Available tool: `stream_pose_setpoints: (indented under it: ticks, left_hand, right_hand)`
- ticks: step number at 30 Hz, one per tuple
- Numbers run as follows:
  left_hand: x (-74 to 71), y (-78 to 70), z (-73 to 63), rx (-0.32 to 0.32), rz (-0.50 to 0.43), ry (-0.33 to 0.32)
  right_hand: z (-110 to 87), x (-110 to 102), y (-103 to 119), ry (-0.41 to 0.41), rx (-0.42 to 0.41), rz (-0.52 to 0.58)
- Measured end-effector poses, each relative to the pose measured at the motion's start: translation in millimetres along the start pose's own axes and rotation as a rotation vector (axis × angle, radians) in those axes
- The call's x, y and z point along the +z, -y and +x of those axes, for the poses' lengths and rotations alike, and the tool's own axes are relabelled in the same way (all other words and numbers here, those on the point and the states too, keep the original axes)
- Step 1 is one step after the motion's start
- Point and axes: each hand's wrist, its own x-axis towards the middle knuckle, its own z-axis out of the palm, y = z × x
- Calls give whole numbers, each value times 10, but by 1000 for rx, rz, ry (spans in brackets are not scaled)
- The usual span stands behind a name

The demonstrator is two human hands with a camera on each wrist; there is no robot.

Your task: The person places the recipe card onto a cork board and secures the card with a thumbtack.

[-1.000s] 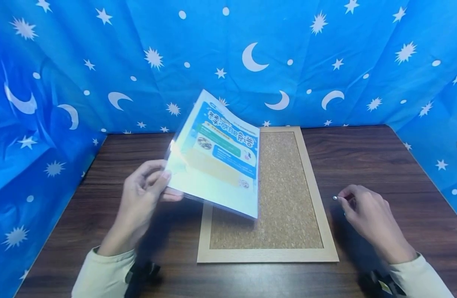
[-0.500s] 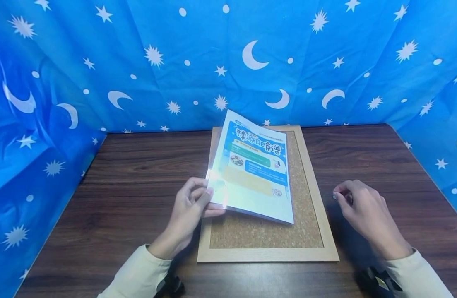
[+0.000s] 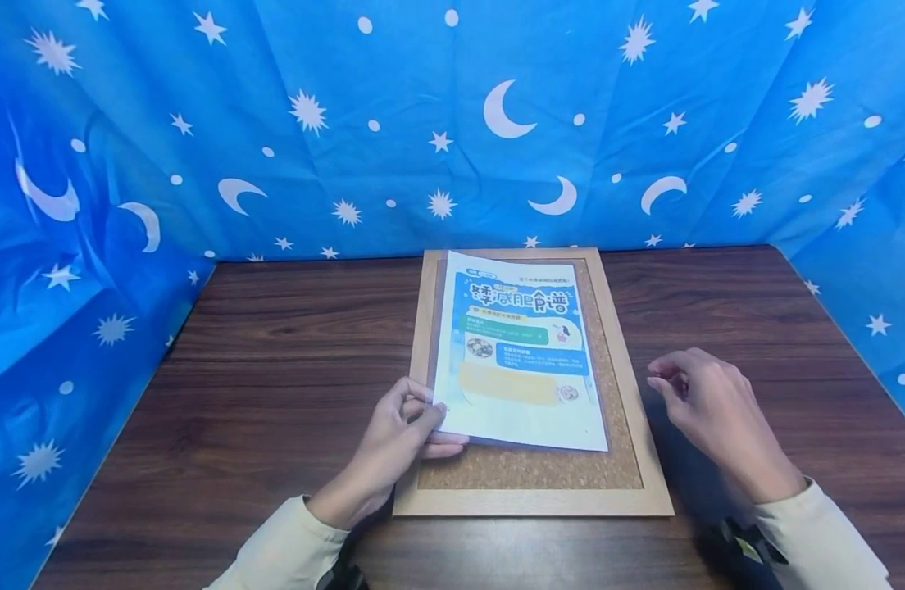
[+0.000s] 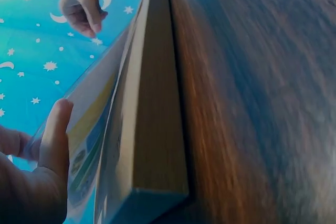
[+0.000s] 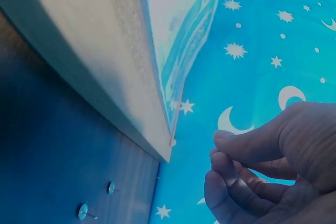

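My left hand (image 3: pixel 393 447) pinches the lower left corner of a printed sheet (image 3: pixel 519 426) in a clear sleeve, thumb on top and fingers beneath. The sheet lies over a cork board (image 3: pixel 534 478) with a pale wood frame, turned slightly from the frame's sides. In the left wrist view, part of the sheet (image 4: pixel 94 114) stands off the board. To the right of the board, my right hand (image 3: pixel 718 418) hovers with thumb and index finger pinched; the thumbtack seen at these fingertips earlier is now mostly hidden. Two silver thumbtacks (image 5: pixel 111 187) lie on the table in the right wrist view.
The board rests on a dark wood-grain table (image 3: pixel 290 344). A blue cloth (image 3: pixel 393 90) with white stars and moons hangs behind and along both sides. Black wrist straps show at both cream sleeves (image 3: pixel 821 533).
My left hand has carried the sheet right and down until it lies over the cork board. My right hand has shifted slightly left and up, its fingertips pinched throughout.
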Motion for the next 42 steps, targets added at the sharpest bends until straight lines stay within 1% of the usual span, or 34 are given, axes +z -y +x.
stream_pose_setpoints:
  ticks: [3,5,9,13,16,18,21,25,30,36,38,39,41,42]
  left_hand:
    - [-34,13,10,-22,53,26]
    - [-73,23,22,-31,112,47]
    - [-154,27,44,-32,283,104]
    - [-209,27,71,-14,487,145]
    - [-231,14,90,-7,604,157]
    - [-240,0,99,-3,654,162]
    - [-248,-22,108,16,732,146]
    - [-251,-46,111,37,835,93]
    - [-259,-55,112,31,893,66]
    - [-285,-92,127,72,990,19]
    - [-294,-124,137,94,1019,-1]
    - [-298,-140,147,118,1035,-9]
    - [-304,-172,170,181,1068,-24]
    - [-305,-184,189,226,1086,-31]
  right_hand:
    - [37,11,40,5,-6,6]
    - [57,17,66,11,-13,5]
    - [97,32,123,47,-4,8]
    - [148,53,194,85,8,13]
    - [191,67,250,102,3,13]
    - [217,76,283,111,1,14]
    - [243,93,321,126,-6,18]
    - [269,115,364,159,-3,26]
    - [308,154,410,191,-10,32]
    - [390,289,469,231,-37,63]
    - [432,344,499,254,-39,80]
    - [457,369,515,266,-43,89]
    - [516,419,546,287,-50,101]
    - [550,442,564,298,-54,107]
